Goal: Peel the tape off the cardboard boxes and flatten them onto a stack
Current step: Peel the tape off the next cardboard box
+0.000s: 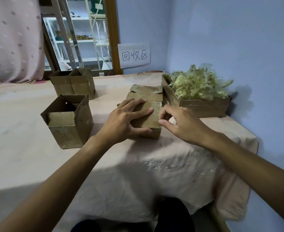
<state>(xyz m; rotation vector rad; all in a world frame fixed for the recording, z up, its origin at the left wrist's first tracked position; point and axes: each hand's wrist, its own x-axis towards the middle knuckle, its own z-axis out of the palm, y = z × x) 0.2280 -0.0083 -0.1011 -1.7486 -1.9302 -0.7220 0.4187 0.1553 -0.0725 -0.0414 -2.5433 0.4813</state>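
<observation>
Near the middle of the frame a closed box (pixel 150 118) stands on the cloth-covered worktop (pixel 29 131), its top glossy. The left hand (pixel 122 121) holds it. The fingers (pixel 143 112) lie spread across the top, and the thumb wraps down the near face, so the hand is clamped on the box's near left corner. The right hand (pixel 179 123) is at the box's right top edge, its thumb and curled fingers drawn together in a pinch there. Whether a tape end lies between them cannot be told.

Just behind the closed box, touching or almost touching it, is a low stack of flattened boxes (pixel 146 93) with flaps sticking out at the sides. To the right of that stack sits a shallow carton (pixel 203 108) heaped with crumpled clear tape (pixel 199 86), close to the blue wall (pixel 230 39).

Left of centre an open box (pixel 69 124) stands upright with its flaps raised. Further up and left, two more open boxes (pixel 74 83) stand side by side, touching.

A white paper sign (pixel 134 55) with handwritten characters is fixed to the wall in the upper middle. Beside it is a brown door frame (pixel 112 36), and shelving (pixel 82 39) shows through the opening. A pink dotted curtain (pixel 12 39) fills the upper left.
</observation>
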